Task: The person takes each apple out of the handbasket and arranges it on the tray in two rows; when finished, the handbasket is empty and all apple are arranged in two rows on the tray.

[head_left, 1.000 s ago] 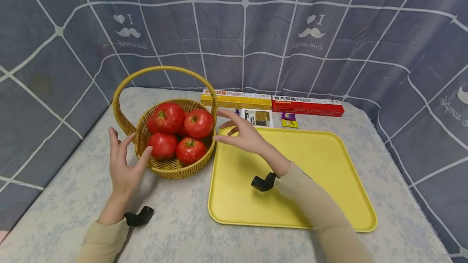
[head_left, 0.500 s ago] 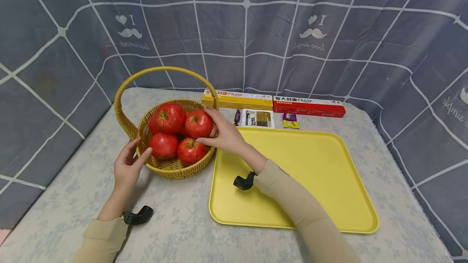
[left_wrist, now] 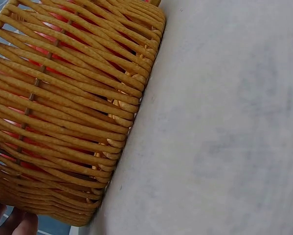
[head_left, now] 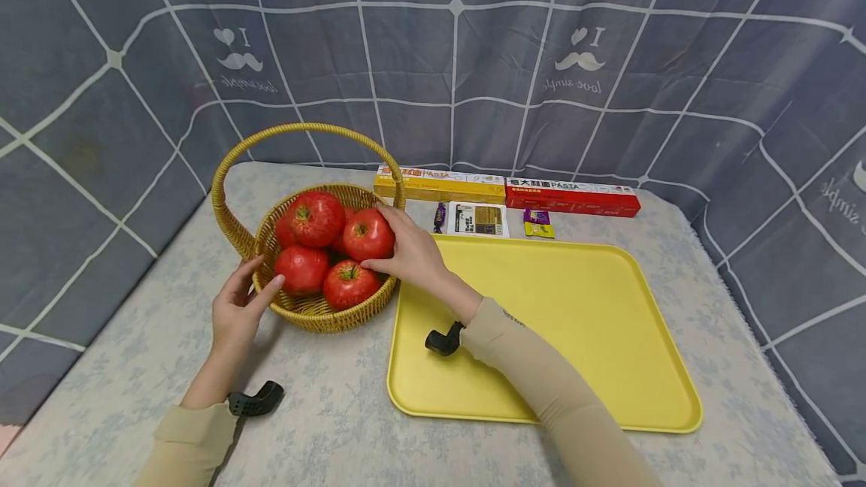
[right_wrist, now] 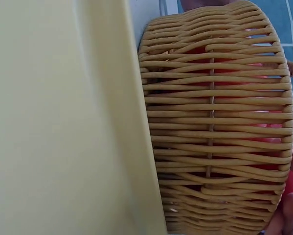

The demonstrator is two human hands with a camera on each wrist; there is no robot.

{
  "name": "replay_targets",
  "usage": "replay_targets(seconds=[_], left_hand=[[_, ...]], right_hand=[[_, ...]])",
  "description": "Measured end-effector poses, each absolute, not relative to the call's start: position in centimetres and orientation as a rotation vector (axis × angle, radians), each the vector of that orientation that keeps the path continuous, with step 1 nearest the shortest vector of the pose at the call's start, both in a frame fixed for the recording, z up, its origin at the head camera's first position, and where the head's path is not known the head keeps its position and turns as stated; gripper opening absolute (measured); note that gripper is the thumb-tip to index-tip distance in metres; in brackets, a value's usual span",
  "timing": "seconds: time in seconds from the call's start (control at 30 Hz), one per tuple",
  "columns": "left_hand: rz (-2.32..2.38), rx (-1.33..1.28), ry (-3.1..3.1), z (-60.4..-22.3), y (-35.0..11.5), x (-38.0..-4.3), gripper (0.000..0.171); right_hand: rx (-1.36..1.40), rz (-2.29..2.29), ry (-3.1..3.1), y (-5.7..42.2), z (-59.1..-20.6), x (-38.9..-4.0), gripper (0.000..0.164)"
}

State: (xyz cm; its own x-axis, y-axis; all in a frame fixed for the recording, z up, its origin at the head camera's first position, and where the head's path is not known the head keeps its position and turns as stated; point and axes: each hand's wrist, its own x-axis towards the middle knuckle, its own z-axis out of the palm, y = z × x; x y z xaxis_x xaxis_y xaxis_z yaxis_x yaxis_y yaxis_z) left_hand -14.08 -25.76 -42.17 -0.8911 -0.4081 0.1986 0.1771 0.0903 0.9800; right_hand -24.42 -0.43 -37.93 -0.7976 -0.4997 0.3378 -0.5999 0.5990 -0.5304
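A wicker basket (head_left: 325, 322) with a tall arched handle stands on the left of the table, holding several red apples (head_left: 303, 269). My left hand (head_left: 233, 314) grips the near left side of its rim, close to the handle's base, with the thumb at the rim. In the left wrist view, its fingertips (left_wrist: 24, 224) show at the edge of the wicker wall. My right hand (head_left: 416, 254) reaches over the right rim and holds the rightmost apple (head_left: 368, 234), its thumb low between this apple and the one below. The right wrist view shows fingers (right_wrist: 289, 208) over the rim.
A yellow tray (head_left: 541, 322) lies right of the basket, under my right forearm. Behind it sit a yellow pasta box (head_left: 440, 186), a red pasta box (head_left: 571, 198), a white packet (head_left: 477, 219) and small wrapped sweets (head_left: 537, 222). A grey curtain (head_left: 433, 58) hangs behind the table.
My right hand has moved left from beside the basket onto the rightmost apple, which has shifted slightly. My left hand has closed in on the basket's rim.
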Motion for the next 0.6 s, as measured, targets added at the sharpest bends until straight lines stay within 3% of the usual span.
replay_targets(seconds=[0.6], left_hand=[[-1.865,0.237,-2.021,-41.8,-26.0,-13.8,0.050]], right_hand=[[0.798,1.563,-2.343,2.5,-36.9,-22.6,0.078]])
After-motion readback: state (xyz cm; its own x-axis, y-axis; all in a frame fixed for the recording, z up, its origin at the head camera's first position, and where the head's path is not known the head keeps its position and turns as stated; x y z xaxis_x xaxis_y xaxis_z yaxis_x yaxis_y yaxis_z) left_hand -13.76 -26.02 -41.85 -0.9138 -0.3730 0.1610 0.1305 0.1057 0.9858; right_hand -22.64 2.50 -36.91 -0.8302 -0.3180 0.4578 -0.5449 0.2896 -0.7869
